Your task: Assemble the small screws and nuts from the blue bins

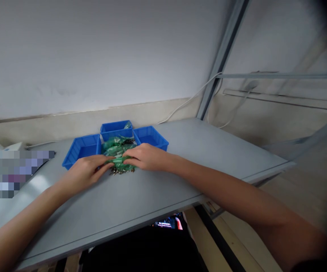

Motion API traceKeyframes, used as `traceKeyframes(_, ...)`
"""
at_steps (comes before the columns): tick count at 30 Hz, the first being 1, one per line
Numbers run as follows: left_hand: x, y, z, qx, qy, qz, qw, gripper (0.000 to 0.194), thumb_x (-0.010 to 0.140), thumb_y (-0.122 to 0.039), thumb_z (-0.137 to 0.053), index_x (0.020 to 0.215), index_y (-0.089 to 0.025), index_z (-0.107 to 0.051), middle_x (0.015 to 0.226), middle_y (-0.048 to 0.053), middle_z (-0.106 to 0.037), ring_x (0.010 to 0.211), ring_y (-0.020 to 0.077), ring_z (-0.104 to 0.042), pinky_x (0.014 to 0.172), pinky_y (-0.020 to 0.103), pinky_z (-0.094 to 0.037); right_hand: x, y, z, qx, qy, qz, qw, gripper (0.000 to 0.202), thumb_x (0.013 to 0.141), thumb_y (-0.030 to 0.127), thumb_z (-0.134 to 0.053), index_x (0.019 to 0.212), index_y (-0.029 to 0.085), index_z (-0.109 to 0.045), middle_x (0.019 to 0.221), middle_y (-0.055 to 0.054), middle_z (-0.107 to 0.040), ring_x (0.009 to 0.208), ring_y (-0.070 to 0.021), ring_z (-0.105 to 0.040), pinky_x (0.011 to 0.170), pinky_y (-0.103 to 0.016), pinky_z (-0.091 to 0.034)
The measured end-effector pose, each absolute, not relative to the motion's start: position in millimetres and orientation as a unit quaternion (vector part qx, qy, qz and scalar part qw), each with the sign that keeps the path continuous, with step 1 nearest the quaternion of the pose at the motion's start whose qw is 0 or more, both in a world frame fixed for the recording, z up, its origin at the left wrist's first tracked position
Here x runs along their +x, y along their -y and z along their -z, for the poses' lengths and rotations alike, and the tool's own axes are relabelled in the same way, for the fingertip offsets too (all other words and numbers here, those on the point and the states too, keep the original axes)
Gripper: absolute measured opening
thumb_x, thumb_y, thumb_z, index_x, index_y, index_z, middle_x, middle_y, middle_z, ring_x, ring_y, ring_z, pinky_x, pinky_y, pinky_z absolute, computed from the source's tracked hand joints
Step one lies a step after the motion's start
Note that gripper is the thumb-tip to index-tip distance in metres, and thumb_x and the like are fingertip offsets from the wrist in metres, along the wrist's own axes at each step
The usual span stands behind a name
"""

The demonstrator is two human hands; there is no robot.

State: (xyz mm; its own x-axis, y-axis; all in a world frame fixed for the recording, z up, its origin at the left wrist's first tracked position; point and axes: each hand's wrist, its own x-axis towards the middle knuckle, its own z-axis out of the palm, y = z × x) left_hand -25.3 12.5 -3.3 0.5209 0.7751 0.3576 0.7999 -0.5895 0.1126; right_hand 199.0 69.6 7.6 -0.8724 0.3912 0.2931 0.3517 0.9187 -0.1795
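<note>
My left hand (85,170) and my right hand (146,156) meet over a pile of green see-through plastic bags (115,141). Between them they pinch a green plastic bag (117,160) by its two sides, thumbs and fingers closed on it. Small metal parts (120,171) lie loose on the table just below the bag; their exact kind is too small to tell. Around the pile stand a blue bin (68,153) on the left, another blue bin (116,133) behind and a third blue bin (163,144) on the right. Something greenish shows in the back bin.
The grey table (152,189) runs along a wall. At its right rear rises a metal post (220,56), with a white cable (180,105) near it. A blurred-out area covers the left side. Below the front edge glows a lit screen (166,223).
</note>
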Motion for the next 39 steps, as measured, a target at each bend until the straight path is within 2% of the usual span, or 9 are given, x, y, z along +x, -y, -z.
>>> traceKeyframes(5,-26.4,-12.7,3.8,-0.875,0.449,0.177,0.036,0.040,0.091,-0.043,-0.034,0.108,-0.018,-0.061,0.097,0.006,-0.068,0.084,0.0198,-0.063,0.077,0.031,-0.050,198.8,-68.7,-9.2,-0.189,0.967,-0.065,0.157,0.025,0.090,0.028,-0.042,0.092,0.013,-0.062,0.084,-0.006,-0.066,0.074,-0.0141,-0.058,0.064,-0.024,-0.036)
traceKeyframes(13,-27.1,-13.2,4.6,-0.875,0.450,0.175,0.036,0.039,0.091,-0.044,-0.034,0.108,-0.021,-0.061,0.096,0.005,-0.068,0.084,0.0194,-0.063,0.080,0.032,-0.049,198.7,-69.0,-9.1,-0.192,0.964,-0.087,0.163,0.023,0.090,0.027,-0.044,0.089,0.013,-0.062,0.082,-0.005,-0.066,0.072,-0.0129,-0.057,0.064,-0.024,-0.037)
traceKeyframes(24,-27.4,-13.5,5.6,-0.877,0.444,0.179,0.044,0.040,0.091,-0.044,-0.034,0.105,-0.018,-0.062,0.093,0.006,-0.069,0.082,0.0197,-0.063,0.074,0.032,-0.050,197.3,-68.9,-9.6,-0.191,0.966,-0.082,0.151,0.025,0.090,0.026,-0.043,0.089,0.011,-0.062,0.083,-0.006,-0.066,0.074,-0.0140,-0.058,0.065,-0.024,-0.037)
traceKeyframes(32,-28.1,-13.3,6.3,-0.875,0.448,0.174,0.052,0.039,0.091,-0.044,-0.035,0.102,-0.018,-0.063,0.093,0.006,-0.069,0.082,0.0195,-0.063,0.073,0.031,-0.049,196.0,-68.2,-9.9,-0.197,0.969,-0.047,0.143,0.025,0.091,0.025,-0.042,0.082,0.011,-0.060,0.074,-0.005,-0.063,0.067,-0.0130,-0.054,0.061,-0.025,-0.034)
traceKeyframes(39,-27.6,-14.1,6.3,-0.877,0.439,0.185,0.051,0.039,0.091,-0.043,-0.035,0.102,-0.018,-0.062,0.092,0.006,-0.069,0.081,0.0193,-0.063,0.073,0.030,-0.049,196.3,-69.6,-7.2,-0.203,0.967,-0.051,0.147,0.024,0.091,0.028,-0.042,0.084,0.013,-0.060,0.074,-0.004,-0.063,0.067,-0.0128,-0.054,0.061,-0.024,-0.034)
